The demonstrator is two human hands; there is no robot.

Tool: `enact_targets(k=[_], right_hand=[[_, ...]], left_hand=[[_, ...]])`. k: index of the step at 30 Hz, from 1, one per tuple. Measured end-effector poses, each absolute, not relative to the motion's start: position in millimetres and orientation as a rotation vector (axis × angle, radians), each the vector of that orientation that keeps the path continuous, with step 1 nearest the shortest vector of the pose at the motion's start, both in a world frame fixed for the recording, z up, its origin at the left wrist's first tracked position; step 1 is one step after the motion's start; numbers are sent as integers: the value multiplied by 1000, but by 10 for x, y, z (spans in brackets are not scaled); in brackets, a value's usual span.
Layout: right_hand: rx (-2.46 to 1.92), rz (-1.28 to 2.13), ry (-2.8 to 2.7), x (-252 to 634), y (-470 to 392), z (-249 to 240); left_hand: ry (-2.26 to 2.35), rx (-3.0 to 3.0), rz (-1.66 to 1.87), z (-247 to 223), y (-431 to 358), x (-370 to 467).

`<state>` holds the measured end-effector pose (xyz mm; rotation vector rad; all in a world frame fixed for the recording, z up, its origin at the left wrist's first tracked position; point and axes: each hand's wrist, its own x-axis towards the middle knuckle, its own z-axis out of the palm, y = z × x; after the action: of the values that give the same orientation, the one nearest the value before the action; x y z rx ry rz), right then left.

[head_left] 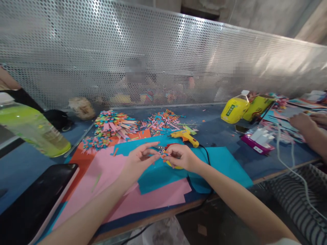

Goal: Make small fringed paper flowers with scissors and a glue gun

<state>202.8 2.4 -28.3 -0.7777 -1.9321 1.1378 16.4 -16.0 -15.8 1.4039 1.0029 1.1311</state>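
Observation:
My left hand and my right hand meet over the blue sheet. Between their fingertips is a small curled strip, orange with some paler parts, apparently paper or foam. Both hands pinch it; the left hand's other fingers are stretched out. Just behind the hands lie scissors, partly covered, and something red shows beside them. A yellow object under my right hand is mostly hidden. Beyond that hand a yellow hot glue gun lies on its side.
Pink sheets lie at the front left. Behind are a fringed, multicoloured bundle and loose strips. A black phone and a green bottle stand left. Yellow bottle, purple pack and another person's hands are right.

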Motion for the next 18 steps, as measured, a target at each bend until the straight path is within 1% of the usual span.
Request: enact_targets(k=[9,18], right_hand=[[-809,1212,-1845,2013,29,-289],[-869,1205,-1806,2020,22,-232]], left_hand=[[1000,1387,1141,-139,-170,175],[1033,1446,1194,-172,-130,167]])
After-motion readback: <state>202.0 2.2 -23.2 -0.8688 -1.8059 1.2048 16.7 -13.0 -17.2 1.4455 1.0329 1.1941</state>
